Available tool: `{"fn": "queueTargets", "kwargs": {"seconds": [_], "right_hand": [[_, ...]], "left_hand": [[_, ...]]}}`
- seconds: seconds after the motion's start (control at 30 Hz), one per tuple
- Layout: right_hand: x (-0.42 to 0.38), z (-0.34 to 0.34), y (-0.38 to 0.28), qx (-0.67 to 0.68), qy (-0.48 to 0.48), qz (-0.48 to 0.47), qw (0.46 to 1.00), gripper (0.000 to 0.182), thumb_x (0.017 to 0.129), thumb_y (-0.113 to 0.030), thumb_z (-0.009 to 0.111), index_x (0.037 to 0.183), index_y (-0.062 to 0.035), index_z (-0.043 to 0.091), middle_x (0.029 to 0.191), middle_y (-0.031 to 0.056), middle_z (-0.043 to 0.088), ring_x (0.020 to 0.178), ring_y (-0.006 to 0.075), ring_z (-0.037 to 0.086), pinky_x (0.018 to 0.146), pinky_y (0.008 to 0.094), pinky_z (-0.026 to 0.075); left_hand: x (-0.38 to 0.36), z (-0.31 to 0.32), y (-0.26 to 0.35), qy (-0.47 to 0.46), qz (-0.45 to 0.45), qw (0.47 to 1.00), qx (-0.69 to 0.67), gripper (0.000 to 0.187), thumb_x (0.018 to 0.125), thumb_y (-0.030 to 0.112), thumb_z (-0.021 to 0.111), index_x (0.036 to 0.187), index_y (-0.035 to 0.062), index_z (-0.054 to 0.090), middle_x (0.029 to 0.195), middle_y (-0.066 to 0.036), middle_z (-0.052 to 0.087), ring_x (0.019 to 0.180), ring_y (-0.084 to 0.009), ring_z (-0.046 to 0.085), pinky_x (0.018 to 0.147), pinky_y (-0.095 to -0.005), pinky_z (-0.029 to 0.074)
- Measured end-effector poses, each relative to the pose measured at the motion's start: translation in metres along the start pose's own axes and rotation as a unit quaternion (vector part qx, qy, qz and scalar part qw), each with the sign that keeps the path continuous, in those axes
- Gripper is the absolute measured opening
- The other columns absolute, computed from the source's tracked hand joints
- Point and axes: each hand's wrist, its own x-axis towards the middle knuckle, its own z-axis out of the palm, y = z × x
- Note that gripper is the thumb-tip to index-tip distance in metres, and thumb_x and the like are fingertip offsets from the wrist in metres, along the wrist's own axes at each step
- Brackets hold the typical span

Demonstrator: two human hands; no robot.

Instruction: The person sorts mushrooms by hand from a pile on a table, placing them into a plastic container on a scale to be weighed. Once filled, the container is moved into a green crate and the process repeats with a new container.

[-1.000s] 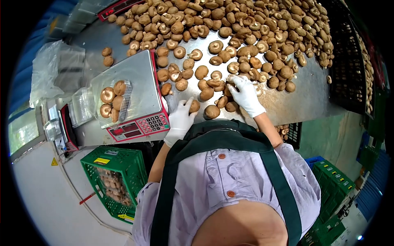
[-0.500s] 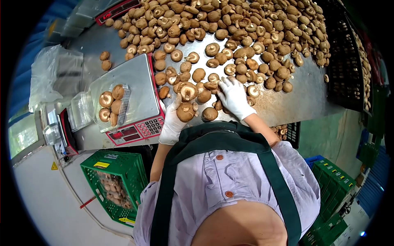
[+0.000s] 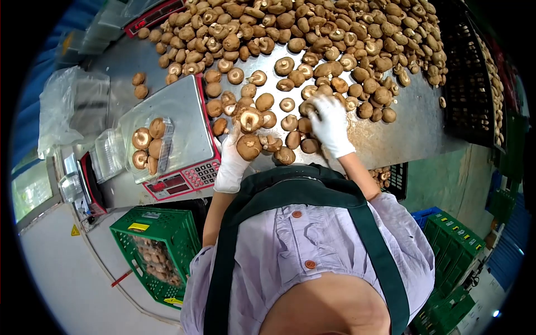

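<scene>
White gloves cover both my hands. My left hand (image 3: 230, 164) is closed around mushrooms near the scale's right edge: one with its cap down and pale underside up (image 3: 250, 119), and a brown cap (image 3: 248, 147) below it. My right hand (image 3: 331, 124) is over the loose mushrooms, its fingers curled round a mushroom (image 3: 308, 107) that is partly hidden. Between the hands, several loose mushrooms (image 3: 290, 123) lie on the metal table (image 3: 385, 137). A clear plastic tray (image 3: 166, 146) with several mushrooms in it rests on the red-edged scale (image 3: 187, 120).
A big heap of mushrooms (image 3: 346, 28) covers the table's far side. At the right stands a black crate (image 3: 472, 84). Plastic bags (image 3: 70, 106) and a second scale (image 3: 91, 181) are at the left. Green crates (image 3: 184, 229) stand below the table.
My right hand has moved slightly right and away from me, and its fingers have curled in over the mushrooms. Some mushrooms between the hands have shifted. My left hand still holds its mushrooms.
</scene>
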Motion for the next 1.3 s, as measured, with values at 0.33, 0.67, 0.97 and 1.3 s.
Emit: {"fn": "queueTargets", "kwargs": {"seconds": [0.33, 0.67, 0.97, 1.3], "right_hand": [[-0.001, 0.020, 0.016, -0.121, -0.030, 0.029, 0.992, 0.071, 0.074, -0.028, 0.068, 0.134, -0.0073, 0.037, 0.131, 0.0262, 0.038, 0.114, 0.0386, 0.042, 0.097, 0.0508, 0.031], [-0.014, -0.004, 0.013, 0.010, 0.019, 0.017, 1.000, 0.048, 0.072, -0.018, 0.068, 0.118, -0.0102, 0.054, 0.114, 0.0136, 0.056, 0.100, 0.0294, 0.054, 0.085, 0.0382, 0.043], [-0.017, -0.008, 0.049, 0.138, 0.078, 0.151, 0.976, 0.035, 0.076, -0.012, 0.065, 0.110, -0.0090, 0.060, 0.095, 0.0128, 0.062, 0.083, 0.0285, 0.058, 0.075, 0.0358, 0.047], [0.003, 0.007, 0.021, 0.004, -0.017, 0.053, 0.998, 0.054, 0.071, -0.022, 0.071, 0.119, -0.0076, 0.050, 0.118, 0.0158, 0.052, 0.104, 0.0308, 0.052, 0.087, 0.0396, 0.042]], "left_hand": [[0.021, -0.001, 0.001, -0.029, -0.062, 0.994, -0.085, 0.049, 0.094, 0.042, 0.039, 0.125, 0.0048, 0.046, 0.100, -0.015, 0.061, 0.078, -0.0234, 0.059, 0.064, -0.0351, 0.052], [0.034, -0.006, -0.005, -0.073, -0.118, 0.974, -0.178, 0.046, 0.093, 0.036, 0.042, 0.124, 0.0016, 0.045, 0.104, -0.018, 0.058, 0.080, -0.0250, 0.061, 0.063, -0.0332, 0.056], [0.035, 0.003, -0.007, 0.054, 0.387, 0.597, 0.701, 0.051, 0.079, 0.014, 0.061, 0.127, 0.0059, 0.047, 0.119, -0.013, 0.053, 0.109, -0.0276, 0.050, 0.092, -0.0384, 0.041], [0.036, 0.004, -0.011, 0.040, 0.402, 0.489, 0.773, 0.053, 0.072, 0.012, 0.064, 0.124, 0.0113, 0.051, 0.124, -0.014, 0.050, 0.111, -0.0336, 0.048, 0.094, -0.0418, 0.038]]}}
